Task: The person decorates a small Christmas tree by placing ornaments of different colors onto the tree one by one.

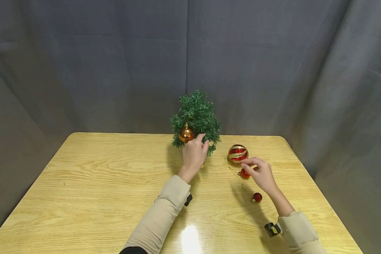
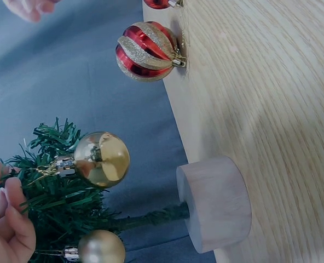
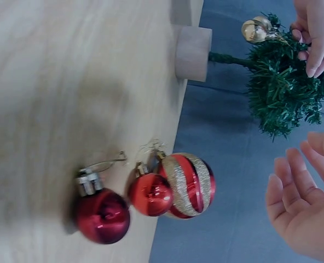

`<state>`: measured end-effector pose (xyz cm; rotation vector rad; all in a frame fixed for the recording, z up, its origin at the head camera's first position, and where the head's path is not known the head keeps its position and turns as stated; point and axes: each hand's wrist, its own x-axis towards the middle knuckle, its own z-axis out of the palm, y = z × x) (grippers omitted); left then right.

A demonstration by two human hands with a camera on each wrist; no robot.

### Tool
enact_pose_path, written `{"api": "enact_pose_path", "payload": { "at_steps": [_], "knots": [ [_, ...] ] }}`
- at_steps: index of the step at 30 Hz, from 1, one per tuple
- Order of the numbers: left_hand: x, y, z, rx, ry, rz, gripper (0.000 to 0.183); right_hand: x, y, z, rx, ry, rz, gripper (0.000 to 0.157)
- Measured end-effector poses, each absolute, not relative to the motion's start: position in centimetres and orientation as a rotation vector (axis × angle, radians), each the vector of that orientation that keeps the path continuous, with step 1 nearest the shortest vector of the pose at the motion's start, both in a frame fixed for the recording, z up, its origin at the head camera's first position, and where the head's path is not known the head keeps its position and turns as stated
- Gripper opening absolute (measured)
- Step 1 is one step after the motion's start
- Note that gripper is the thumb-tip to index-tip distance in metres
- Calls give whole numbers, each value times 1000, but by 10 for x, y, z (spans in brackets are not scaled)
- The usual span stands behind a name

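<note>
A small green artificial Christmas tree (image 1: 200,109) stands on a round wooden base (image 2: 217,203) near the table's back edge. My left hand (image 1: 194,153) is at the tree's front and pinches a branch tip between thumb and forefinger. Right beside those fingers hangs a shiny gold ball ornament (image 2: 104,159) by its string; another gold ball (image 2: 102,249) hangs close by. My right hand (image 1: 263,174) hovers with loosely bent fingers, holding nothing. Around it lie a large red ball with gold glitter stripes (image 1: 238,153), a small red ball (image 1: 245,173) and a dark red ball (image 3: 103,216).
The light wooden table (image 1: 98,190) has rounded back corners. Grey curtains (image 1: 114,70) hang behind it and along both sides. Thin gold hanging strings (image 3: 110,162) trail from the ornaments lying on the right part of the table.
</note>
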<state>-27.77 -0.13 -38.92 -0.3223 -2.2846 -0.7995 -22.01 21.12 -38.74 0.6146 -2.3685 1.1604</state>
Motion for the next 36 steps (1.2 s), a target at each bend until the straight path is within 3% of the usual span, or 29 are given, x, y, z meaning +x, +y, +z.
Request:
{"api": "enact_pose_path", "payload": {
  "at_steps": [11,36],
  "knots": [
    [-278,-1,-390,-339,-2299,-796,26,-228,237,-428,563,-2456,1107,10],
    [-277,-2,-389,-351,-2294,-808,26,-205,267,-439,391,-2594,1079,15]
  ]
}}
